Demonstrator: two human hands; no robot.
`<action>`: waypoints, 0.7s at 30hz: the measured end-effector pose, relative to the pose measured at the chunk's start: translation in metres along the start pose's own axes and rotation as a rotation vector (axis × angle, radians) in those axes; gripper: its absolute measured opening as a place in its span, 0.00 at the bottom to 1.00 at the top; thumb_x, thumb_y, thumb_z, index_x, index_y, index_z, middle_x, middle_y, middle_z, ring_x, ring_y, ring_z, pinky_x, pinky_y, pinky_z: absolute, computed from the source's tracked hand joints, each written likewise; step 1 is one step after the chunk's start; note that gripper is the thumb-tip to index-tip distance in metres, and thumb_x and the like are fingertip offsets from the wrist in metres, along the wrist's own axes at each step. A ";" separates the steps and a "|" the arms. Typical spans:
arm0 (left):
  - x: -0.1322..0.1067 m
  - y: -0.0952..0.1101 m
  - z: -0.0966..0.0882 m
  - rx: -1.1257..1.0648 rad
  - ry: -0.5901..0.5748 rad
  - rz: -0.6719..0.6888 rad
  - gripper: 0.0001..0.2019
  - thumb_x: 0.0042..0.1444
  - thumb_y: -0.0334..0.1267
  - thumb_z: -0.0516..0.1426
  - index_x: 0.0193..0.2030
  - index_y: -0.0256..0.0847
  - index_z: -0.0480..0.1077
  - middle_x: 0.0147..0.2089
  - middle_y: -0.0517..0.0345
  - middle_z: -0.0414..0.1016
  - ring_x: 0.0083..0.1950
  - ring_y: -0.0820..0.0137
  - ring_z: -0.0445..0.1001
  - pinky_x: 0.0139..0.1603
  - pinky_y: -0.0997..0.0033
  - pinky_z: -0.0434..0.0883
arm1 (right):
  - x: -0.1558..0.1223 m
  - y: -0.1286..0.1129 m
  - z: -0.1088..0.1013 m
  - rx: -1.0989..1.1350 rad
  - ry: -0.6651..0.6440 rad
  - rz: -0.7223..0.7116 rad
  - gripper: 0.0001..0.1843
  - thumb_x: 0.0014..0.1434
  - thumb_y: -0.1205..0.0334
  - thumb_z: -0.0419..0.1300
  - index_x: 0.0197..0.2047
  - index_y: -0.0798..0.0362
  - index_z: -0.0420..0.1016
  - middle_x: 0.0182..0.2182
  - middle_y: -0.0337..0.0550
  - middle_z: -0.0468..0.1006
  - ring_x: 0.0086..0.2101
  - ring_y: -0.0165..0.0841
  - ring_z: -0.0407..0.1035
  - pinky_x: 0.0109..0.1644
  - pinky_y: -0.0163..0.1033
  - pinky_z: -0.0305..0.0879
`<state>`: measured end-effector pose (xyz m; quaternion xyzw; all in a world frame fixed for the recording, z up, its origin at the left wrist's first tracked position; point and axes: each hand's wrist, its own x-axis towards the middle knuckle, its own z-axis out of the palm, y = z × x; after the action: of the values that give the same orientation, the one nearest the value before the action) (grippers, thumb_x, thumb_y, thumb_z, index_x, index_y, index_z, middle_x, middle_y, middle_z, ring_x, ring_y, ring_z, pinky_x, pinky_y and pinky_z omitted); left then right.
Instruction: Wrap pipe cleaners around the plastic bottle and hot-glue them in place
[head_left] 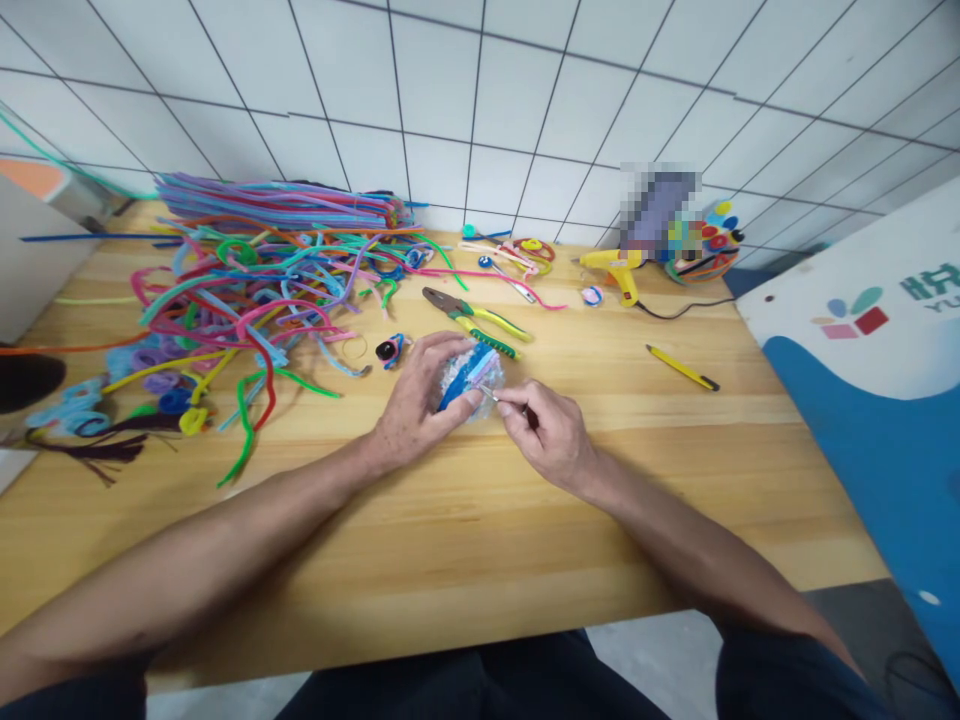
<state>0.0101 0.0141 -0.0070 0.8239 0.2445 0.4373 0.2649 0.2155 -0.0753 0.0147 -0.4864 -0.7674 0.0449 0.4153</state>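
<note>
My left hand is closed around a small fuzzy bundle of blue, white and pale pipe cleaners in the middle of the wooden table. My right hand pinches a thin end of pipe cleaner sticking out of the bundle's right side. Both forearms rest over the table's near half. Green-and-yellow-handled pliers lie just beyond the bundle.
A big heap of coloured pipe cleaners covers the table's back left. A yellow glue gun with its cord, a yellow pencil-like tool and small finished pieces lie at the back right. A white-and-blue board stands right.
</note>
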 end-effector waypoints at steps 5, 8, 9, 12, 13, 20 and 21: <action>-0.001 0.000 0.000 0.023 -0.012 -0.005 0.24 0.69 0.47 0.60 0.69 0.48 0.63 0.66 0.45 0.70 0.68 0.53 0.70 0.70 0.43 0.70 | -0.001 0.001 0.000 -0.013 -0.013 0.020 0.10 0.70 0.69 0.58 0.50 0.49 0.78 0.30 0.36 0.79 0.27 0.28 0.70 0.33 0.34 0.68; -0.001 0.000 -0.001 0.011 -0.024 -0.001 0.26 0.68 0.48 0.60 0.69 0.47 0.62 0.67 0.43 0.70 0.69 0.52 0.69 0.70 0.43 0.69 | 0.000 0.001 0.000 0.005 0.001 0.012 0.10 0.70 0.69 0.58 0.50 0.50 0.77 0.31 0.36 0.80 0.26 0.27 0.70 0.32 0.33 0.67; -0.001 0.000 -0.001 0.004 -0.027 0.004 0.26 0.68 0.48 0.60 0.70 0.47 0.62 0.67 0.43 0.69 0.70 0.52 0.69 0.70 0.43 0.69 | 0.000 0.001 0.000 0.010 0.006 0.007 0.09 0.70 0.70 0.58 0.49 0.50 0.77 0.31 0.36 0.80 0.26 0.27 0.70 0.32 0.33 0.67; -0.001 0.001 -0.001 0.001 -0.021 0.014 0.25 0.69 0.46 0.60 0.69 0.47 0.62 0.66 0.43 0.69 0.70 0.52 0.69 0.70 0.44 0.69 | 0.001 0.000 -0.002 0.013 0.010 0.008 0.09 0.69 0.70 0.58 0.48 0.50 0.77 0.31 0.36 0.80 0.26 0.27 0.70 0.31 0.34 0.67; -0.001 0.002 -0.001 0.009 -0.022 0.010 0.25 0.69 0.45 0.60 0.69 0.47 0.63 0.66 0.44 0.70 0.70 0.53 0.69 0.71 0.44 0.69 | 0.001 -0.001 -0.002 0.016 0.010 0.015 0.08 0.70 0.69 0.58 0.48 0.50 0.77 0.31 0.36 0.80 0.26 0.27 0.70 0.31 0.34 0.67; 0.000 0.005 -0.001 0.013 -0.031 0.001 0.24 0.69 0.44 0.60 0.69 0.47 0.63 0.66 0.44 0.70 0.70 0.54 0.69 0.71 0.44 0.70 | 0.001 -0.004 -0.003 0.031 0.017 0.021 0.10 0.70 0.69 0.58 0.51 0.49 0.76 0.34 0.39 0.83 0.28 0.28 0.73 0.34 0.35 0.71; 0.000 0.004 0.000 0.009 -0.028 0.003 0.24 0.68 0.44 0.60 0.69 0.47 0.63 0.66 0.44 0.70 0.70 0.54 0.69 0.70 0.44 0.70 | 0.002 -0.003 -0.003 0.024 0.011 0.014 0.10 0.70 0.69 0.58 0.51 0.48 0.77 0.35 0.39 0.83 0.28 0.29 0.73 0.35 0.35 0.71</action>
<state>0.0108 0.0113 -0.0039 0.8314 0.2416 0.4249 0.2642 0.2149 -0.0767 0.0192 -0.4868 -0.7611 0.0543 0.4251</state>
